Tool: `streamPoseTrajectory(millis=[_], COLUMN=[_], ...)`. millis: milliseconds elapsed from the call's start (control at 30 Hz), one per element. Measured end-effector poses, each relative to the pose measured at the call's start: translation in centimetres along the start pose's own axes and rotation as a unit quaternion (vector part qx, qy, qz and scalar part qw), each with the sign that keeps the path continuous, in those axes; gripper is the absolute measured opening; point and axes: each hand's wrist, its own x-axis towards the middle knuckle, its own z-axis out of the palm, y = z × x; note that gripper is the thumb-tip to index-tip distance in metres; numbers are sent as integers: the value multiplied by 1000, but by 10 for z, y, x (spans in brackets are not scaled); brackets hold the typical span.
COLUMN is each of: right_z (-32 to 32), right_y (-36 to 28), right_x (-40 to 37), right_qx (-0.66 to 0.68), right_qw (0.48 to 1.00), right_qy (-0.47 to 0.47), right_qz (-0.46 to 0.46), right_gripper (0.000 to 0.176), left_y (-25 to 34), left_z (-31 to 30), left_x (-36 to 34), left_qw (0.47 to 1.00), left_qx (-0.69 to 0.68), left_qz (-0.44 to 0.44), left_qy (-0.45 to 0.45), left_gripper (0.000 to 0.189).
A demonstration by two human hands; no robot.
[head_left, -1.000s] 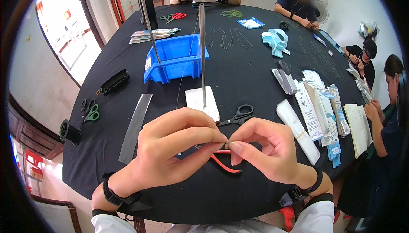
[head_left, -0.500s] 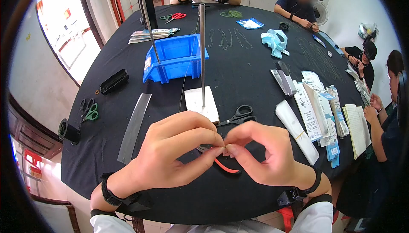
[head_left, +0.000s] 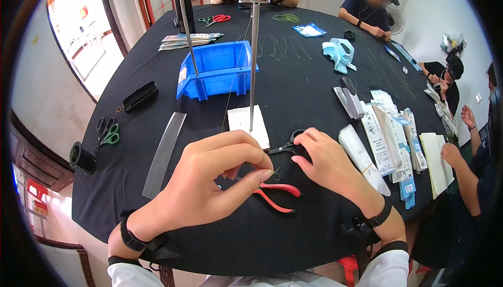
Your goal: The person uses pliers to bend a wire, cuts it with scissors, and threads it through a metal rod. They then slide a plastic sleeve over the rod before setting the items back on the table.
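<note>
Thumb and forefinger of my left hand [head_left: 217, 177] are pinched together above the table. What they hold is too small to make out; a thin dark curl of line [head_left: 278, 173] shows just beside the fingertips. My right hand [head_left: 327, 161] reaches over the black scissors [head_left: 285, 145], its thumb and forefinger apart at the handles and partly covering them. Red-handled pliers [head_left: 280, 187] lie below and between my hands, their jaws hidden behind the left one. A metal rod [head_left: 253, 72] rises from a white block [head_left: 241, 119] just beyond.
A blue bin [head_left: 217, 77] stands past the block, with a thin line running down near it. Left lie a clear strip [head_left: 165, 153] and green-handled scissors [head_left: 110, 135]. Right are white sleeves [head_left: 364, 158], printed packets [head_left: 380, 140] and a stapler [head_left: 348, 98]. Other people sit around the table.
My right hand has left my left fingertips and moved right and up to the black scissors, its fingers opening. My left hand keeps its pinch nearly in place. The pliers are more exposed.
</note>
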Motion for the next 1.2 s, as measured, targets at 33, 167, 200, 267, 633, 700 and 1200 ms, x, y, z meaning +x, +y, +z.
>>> streamPoseTrajectory(millis=[33, 167, 200, 267, 633, 700, 1200], right_z=[0, 3, 3, 4, -46, -44, -27], right_y=[4, 7, 7, 12, 26, 27, -54], right_x=[1, 6, 7, 5, 8, 7, 13], right_qx=[1, 37, 53, 16, 134, 358, 561], right_qw=[1000, 997, 996, 999, 957, 902, 821], right_qy=[-17, -35, -24, 9, -225, -194, -34], right_qz=[4, 52, 71, 45, 122, 145, 106], right_gripper=[17, 21, 21, 22, 22, 23, 13], left_y=[-1, -4, -5, -4, -7, -8, -9], left_z=[0, 1, 2, 0, -3, -4, 3], left_x=[0, 0, 1, 1, 2, 3, 1], left_qw=[1000, 1000, 1000, 1000, 999, 999, 1000], left_qx=[2, 1, -1, 3, 24, 14, 15], left_qz=[2, 3, 3, -6, -11, -10, -14], left_qy=[2, 13, 15, 15, 35, 37, 15], left_gripper=[5, 4, 4, 4, 5, 5, 5])
